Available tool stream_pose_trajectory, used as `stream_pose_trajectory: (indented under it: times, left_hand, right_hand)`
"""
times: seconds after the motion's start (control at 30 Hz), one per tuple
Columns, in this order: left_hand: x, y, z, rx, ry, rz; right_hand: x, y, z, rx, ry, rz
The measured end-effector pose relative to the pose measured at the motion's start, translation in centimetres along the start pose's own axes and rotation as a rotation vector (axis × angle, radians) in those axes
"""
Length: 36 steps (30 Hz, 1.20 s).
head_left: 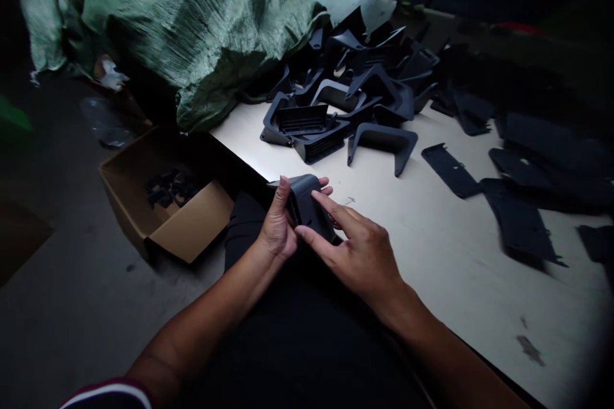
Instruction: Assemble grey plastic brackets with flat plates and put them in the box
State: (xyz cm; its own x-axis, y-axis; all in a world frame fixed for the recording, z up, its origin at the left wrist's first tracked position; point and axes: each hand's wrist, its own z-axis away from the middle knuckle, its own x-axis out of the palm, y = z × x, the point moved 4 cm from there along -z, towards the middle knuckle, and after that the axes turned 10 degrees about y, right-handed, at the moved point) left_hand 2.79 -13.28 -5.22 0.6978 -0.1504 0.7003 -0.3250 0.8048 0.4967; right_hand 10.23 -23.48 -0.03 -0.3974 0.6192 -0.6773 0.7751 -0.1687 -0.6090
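Observation:
Between my two hands is a dark grey plastic part (311, 204) with a rounded edge, held just over the near edge of the table. My left hand (281, 223) grips it from the left and beneath, thumb up along its side and fingertips showing past its far side. My right hand (359, 243) pinches its right side with thumb and index finger. Beyond it, a U-shaped dark plastic bracket (384, 137) stands on the pale table (432, 281). The underside of the held part is hidden.
Behind lies a heap of similar dark plastic parts (374, 77), beside a large green woven sack (201, 19). Flat dark panels (451, 169) lie to the right on the table. On the floor at left stands an open cardboard box (192, 223) with small black pieces (170, 192) inside.

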Motion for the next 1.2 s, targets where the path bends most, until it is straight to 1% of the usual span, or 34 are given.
stream_pose_trajectory:
  times: [0.27, 0.4, 0.47, 0.53, 0.6, 0.63, 0.73, 0.83, 0.9, 0.93, 1.03, 1.1, 1.17, 1.2]
  left_hand:
    - [-0.1, -0.1, -0.1, 0.020, -0.001, -0.042]
    - [0.4, 0.8, 0.4, 0.070, -0.066, -0.018]
    - [0.9, 1.4, 0.8, 0.096, -0.136, 0.015]
    - [1.4, 1.9, 1.0, 0.109, -0.214, 0.021]
    - [1.8, 2.1, 1.0, 0.117, -0.285, 0.008]
    - [2.0, 2.0, 0.9, 0.125, -0.309, 0.001]
    - [2.2, 1.5, 0.9, 0.161, -0.341, -0.026]
    - [2.4, 1.1, 1.1, 0.159, -0.353, -0.088]
    - [2.6, 1.5, 1.1, 0.127, -0.324, -0.083]
    - [2.6, 1.9, 0.9, 0.113, -0.278, -0.052]
    - [2.5, 3.5, 0.3, 0.065, -0.081, 0.079]
    - [2.6, 4.1, 0.3, 0.039, -0.004, 0.091]
    - [2.9, 4.2, 0.6, 0.073, 0.026, 0.036]
    - [3.0, 4.2, 0.9, 0.111, 0.043, 0.005]
  right_hand:
    - [0.2, -0.4, -0.2, -0.047, 0.001, 0.039]
    - [-0.4, -0.7, -0.4, -0.037, 0.014, -0.027]
    - [-0.8, -0.3, -0.8, 0.042, 0.020, -0.150]
    - [-1.0, 0.5, -1.4, 0.186, 0.021, -0.338]
    - [-0.8, 1.2, -2.2, 0.316, 0.000, -0.526]
    - [-0.6, 1.4, -2.6, 0.355, -0.018, -0.594]
    - [0.2, 1.6, -3.4, 0.413, -0.104, -0.715]
    - [1.1, 1.5, -3.5, 0.494, -0.182, -0.831]
    - [1.2, 1.3, -3.3, 0.490, -0.194, -0.874]
    - [1.2, 1.2, -3.1, 0.466, -0.197, -0.870]
    - [1.1, 0.9, -2.3, 0.404, -0.243, -0.817]
    - [1.2, 0.8, -1.4, 0.390, -0.259, -0.801]
    - [1.3, 0.7, -0.6, 0.360, -0.215, -0.796]
    - [1.4, 0.6, -0.3, 0.340, -0.176, -0.790]
